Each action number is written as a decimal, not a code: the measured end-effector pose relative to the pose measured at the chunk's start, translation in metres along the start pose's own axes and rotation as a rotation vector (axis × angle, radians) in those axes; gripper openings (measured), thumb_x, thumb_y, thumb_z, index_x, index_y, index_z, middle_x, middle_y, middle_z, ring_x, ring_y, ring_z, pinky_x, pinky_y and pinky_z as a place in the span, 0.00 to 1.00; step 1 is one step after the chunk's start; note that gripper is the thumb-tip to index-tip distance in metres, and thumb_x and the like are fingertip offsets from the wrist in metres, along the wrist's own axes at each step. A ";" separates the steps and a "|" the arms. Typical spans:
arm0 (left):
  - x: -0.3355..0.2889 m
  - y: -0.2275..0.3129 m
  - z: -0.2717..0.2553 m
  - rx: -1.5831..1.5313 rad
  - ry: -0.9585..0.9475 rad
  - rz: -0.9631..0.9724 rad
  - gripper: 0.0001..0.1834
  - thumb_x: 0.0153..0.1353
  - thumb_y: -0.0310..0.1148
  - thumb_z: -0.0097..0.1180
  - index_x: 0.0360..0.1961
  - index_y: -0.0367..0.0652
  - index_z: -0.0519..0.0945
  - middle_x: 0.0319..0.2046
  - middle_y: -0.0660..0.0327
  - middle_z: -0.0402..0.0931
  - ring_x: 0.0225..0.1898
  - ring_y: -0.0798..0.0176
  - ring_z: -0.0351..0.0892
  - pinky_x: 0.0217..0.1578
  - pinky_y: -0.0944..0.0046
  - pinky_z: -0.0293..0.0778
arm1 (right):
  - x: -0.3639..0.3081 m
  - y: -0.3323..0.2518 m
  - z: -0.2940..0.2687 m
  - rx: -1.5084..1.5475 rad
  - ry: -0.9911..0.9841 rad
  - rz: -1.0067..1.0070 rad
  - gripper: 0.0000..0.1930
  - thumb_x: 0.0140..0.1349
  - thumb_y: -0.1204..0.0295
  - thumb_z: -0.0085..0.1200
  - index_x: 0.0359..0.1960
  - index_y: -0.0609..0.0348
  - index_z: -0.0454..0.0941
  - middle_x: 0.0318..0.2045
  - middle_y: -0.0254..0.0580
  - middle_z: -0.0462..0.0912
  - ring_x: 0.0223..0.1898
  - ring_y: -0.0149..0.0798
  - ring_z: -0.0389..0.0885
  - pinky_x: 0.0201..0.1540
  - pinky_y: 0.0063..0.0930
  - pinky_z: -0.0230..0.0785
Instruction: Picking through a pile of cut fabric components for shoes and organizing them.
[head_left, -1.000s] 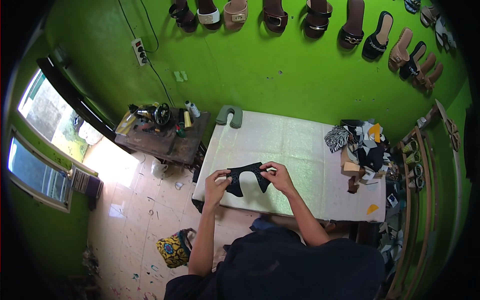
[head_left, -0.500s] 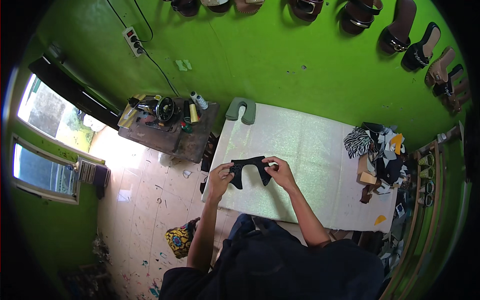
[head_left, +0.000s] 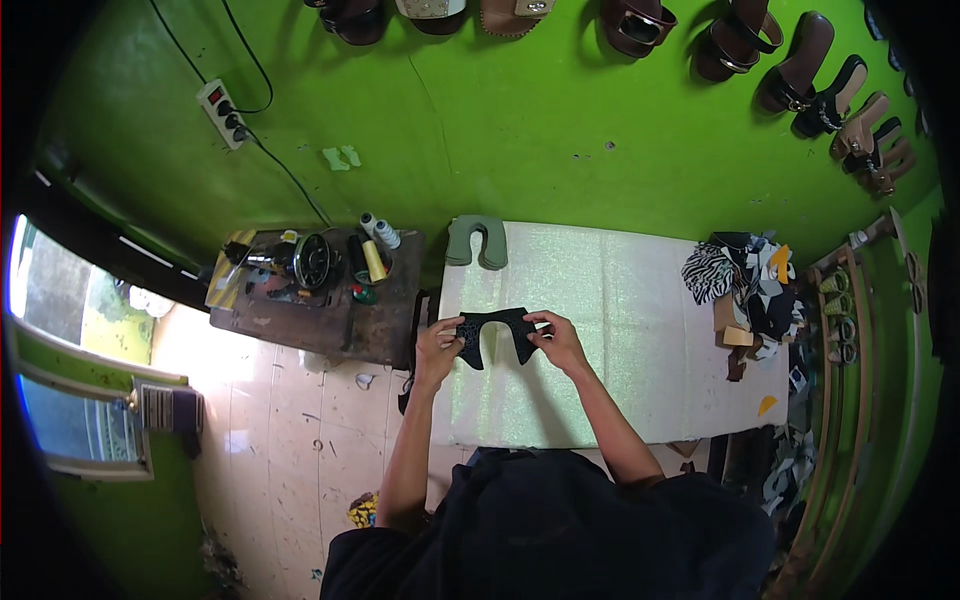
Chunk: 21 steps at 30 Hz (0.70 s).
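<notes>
Pale shimmering rectangular tabletop [head_left: 620,360] sat below the black patterned U-shaped sheet [head_left: 494,316]; left hand [head_left: 436,352] and right hand [head_left: 560,343] pinched its 2 sides; light, even tension seemed best for flatness

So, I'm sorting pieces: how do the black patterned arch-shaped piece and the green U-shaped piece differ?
The black piece is held between left hand and right hand; the green piece lies on the shiny pale table. The black piece has pointed tips, the green piece rounded ends. Both are curved and open toward the person.
</notes>
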<state>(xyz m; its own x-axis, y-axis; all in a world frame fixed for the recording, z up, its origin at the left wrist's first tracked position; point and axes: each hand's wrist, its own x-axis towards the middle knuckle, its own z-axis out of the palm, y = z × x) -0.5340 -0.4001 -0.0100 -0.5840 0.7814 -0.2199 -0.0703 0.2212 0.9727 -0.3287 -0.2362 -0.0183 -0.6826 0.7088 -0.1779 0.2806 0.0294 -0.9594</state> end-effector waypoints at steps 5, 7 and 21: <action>0.045 -0.009 -0.027 0.124 -0.078 0.066 0.24 0.53 0.16 0.59 0.53 0.41 0.81 0.48 0.59 0.81 0.38 0.68 0.80 0.40 0.68 0.76 | 0.029 -0.004 0.023 -0.048 0.087 0.038 0.20 0.55 0.84 0.61 0.50 0.56 0.80 0.44 0.41 0.82 0.34 0.31 0.82 0.38 0.25 0.76; 0.060 -0.008 -0.030 0.143 -0.104 0.073 0.24 0.53 0.16 0.59 0.53 0.42 0.81 0.49 0.59 0.81 0.38 0.67 0.80 0.40 0.67 0.76 | 0.038 -0.008 0.027 -0.103 0.122 0.037 0.21 0.55 0.85 0.61 0.51 0.56 0.80 0.46 0.40 0.81 0.36 0.32 0.82 0.39 0.25 0.76; 0.156 -0.007 0.046 0.221 -0.283 0.184 0.21 0.56 0.20 0.60 0.52 0.45 0.82 0.47 0.57 0.82 0.38 0.63 0.83 0.41 0.64 0.77 | 0.075 0.002 -0.023 -0.139 0.396 0.048 0.23 0.53 0.87 0.59 0.53 0.57 0.78 0.48 0.43 0.82 0.38 0.38 0.84 0.42 0.29 0.79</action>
<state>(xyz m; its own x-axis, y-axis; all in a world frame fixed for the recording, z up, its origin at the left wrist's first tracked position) -0.5875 -0.2531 -0.0546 -0.3227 0.9426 -0.0857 0.2084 0.1591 0.9650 -0.3645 -0.1669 -0.0282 -0.3622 0.9270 -0.0976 0.4121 0.0653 -0.9088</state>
